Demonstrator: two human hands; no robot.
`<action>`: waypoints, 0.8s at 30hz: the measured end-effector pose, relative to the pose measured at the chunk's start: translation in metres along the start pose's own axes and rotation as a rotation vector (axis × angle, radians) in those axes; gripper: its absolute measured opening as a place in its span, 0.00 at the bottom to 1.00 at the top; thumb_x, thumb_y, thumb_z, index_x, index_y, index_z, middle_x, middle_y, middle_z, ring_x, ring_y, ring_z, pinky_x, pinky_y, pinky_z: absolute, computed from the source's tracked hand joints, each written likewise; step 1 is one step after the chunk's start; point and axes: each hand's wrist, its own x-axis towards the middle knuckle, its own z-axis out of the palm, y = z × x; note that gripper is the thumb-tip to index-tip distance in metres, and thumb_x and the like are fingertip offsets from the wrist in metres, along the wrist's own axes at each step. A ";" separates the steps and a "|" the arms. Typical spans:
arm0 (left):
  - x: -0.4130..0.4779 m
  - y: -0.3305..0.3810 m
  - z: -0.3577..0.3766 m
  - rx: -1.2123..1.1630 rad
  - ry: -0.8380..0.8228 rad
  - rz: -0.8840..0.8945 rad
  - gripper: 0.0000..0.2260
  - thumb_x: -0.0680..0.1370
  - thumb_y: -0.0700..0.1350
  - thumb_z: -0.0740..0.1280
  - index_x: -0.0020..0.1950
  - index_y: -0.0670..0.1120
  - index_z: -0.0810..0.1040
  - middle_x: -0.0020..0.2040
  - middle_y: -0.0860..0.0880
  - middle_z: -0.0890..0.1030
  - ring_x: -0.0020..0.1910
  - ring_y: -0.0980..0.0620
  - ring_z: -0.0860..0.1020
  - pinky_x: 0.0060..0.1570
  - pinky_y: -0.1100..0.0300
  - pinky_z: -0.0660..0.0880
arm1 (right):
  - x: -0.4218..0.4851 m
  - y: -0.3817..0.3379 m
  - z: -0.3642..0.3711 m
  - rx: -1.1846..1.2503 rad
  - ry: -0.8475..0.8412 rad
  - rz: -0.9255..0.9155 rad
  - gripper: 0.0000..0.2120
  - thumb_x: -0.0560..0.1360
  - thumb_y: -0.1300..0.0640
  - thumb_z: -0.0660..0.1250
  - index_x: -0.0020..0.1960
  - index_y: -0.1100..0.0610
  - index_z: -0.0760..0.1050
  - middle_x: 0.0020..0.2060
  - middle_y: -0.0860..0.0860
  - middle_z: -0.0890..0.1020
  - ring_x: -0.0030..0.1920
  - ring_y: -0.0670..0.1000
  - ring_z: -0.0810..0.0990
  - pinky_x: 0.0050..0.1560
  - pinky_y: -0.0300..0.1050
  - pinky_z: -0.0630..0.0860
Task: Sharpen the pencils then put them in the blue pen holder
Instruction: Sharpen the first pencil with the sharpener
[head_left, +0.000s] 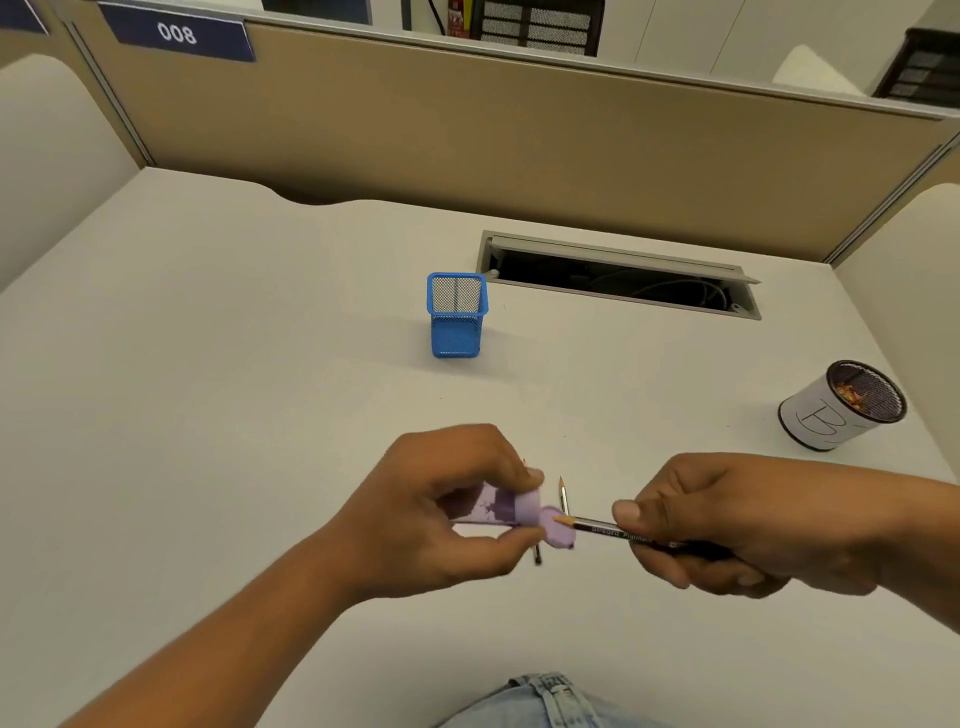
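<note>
The left hand (441, 514) is near the middle of the table (208, 364), its fingers (530, 475) and thumb curled around a pale purple sharpener (498, 512), gripping it from above and below. The right hand (727, 519) is just to its right, thumb and fingers clamped on a dark pencil (618, 531) that lies nearly level. Its sharpened wooden tip points left and meets the rounded purple end of the sharpener.

Behind the sharpener a second pencil (563, 499) lies on the table with its point toward the far side; it is partly hidden by the hands. A dark pencil end (537, 557) shows just below the sharpener.

The blue pen holder (457, 322) stands upright farther back, well apart from both hands. At the right stands a mesh cup (831, 415) wrapped in white paper marked "B", with shavings inside. A cable slot (618, 275) opens in the table at the far side.
</note>
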 end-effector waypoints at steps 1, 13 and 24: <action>-0.001 -0.002 0.000 -0.034 0.032 -0.034 0.10 0.67 0.42 0.78 0.44 0.42 0.80 0.40 0.55 0.80 0.31 0.55 0.74 0.31 0.70 0.66 | -0.001 0.001 -0.001 0.016 0.015 -0.009 0.22 0.79 0.44 0.59 0.34 0.58 0.73 0.19 0.49 0.65 0.22 0.47 0.59 0.25 0.39 0.55; -0.005 0.003 0.014 -0.191 0.179 -0.333 0.10 0.67 0.50 0.75 0.47 0.56 0.82 0.38 0.54 0.83 0.30 0.53 0.76 0.29 0.59 0.75 | 0.001 0.010 0.009 0.140 0.213 -0.155 0.23 0.76 0.41 0.63 0.37 0.59 0.80 0.24 0.50 0.69 0.24 0.47 0.60 0.26 0.37 0.58; 0.004 0.013 0.011 -0.282 0.132 -0.415 0.04 0.73 0.48 0.73 0.47 0.56 0.83 0.43 0.51 0.82 0.22 0.51 0.72 0.27 0.63 0.70 | -0.010 0.012 0.019 -0.398 0.801 -0.461 0.03 0.73 0.49 0.71 0.42 0.41 0.81 0.34 0.34 0.81 0.32 0.43 0.76 0.30 0.29 0.69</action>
